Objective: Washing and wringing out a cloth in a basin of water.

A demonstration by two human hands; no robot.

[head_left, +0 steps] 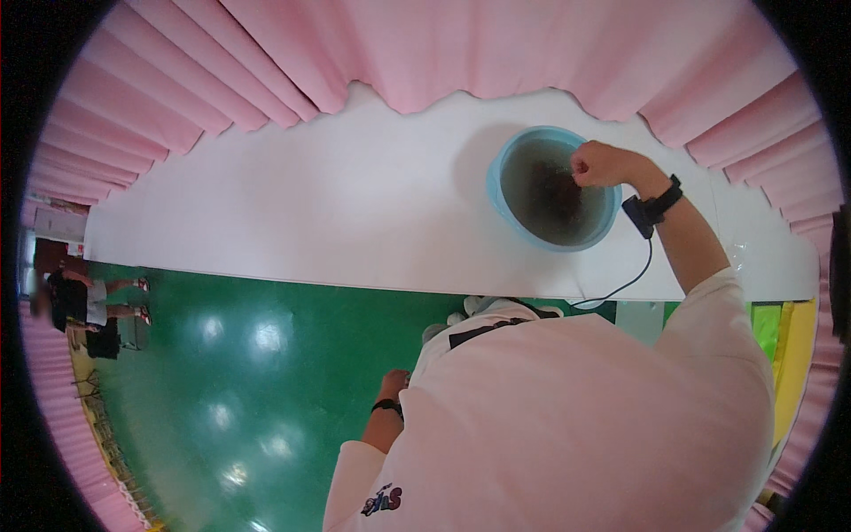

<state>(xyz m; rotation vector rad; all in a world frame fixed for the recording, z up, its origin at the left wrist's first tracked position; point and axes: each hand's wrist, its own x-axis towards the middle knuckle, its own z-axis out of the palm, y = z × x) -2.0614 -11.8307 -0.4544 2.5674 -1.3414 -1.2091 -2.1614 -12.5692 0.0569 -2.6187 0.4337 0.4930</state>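
Observation:
A light blue basin (496,191) stands on the white table (310,213), filled with murky water. My right hand (598,164) is a closed fist over the basin's far right side, gripping a dark wet cloth (558,195) that hangs into the water. A black device is strapped to that wrist, and its cable (640,275) runs off the table's near edge. My left hand (394,383) hangs by my side over the green floor with a black band on the wrist. Its fingers are mostly hidden behind my pink shirt.
Pink curtains (461,44) hang behind the table and around the room. The floor (239,381) is shiny green. A person (84,301) sits at the far left beside a black bag. Yellow and green panels (784,346) stand at the right.

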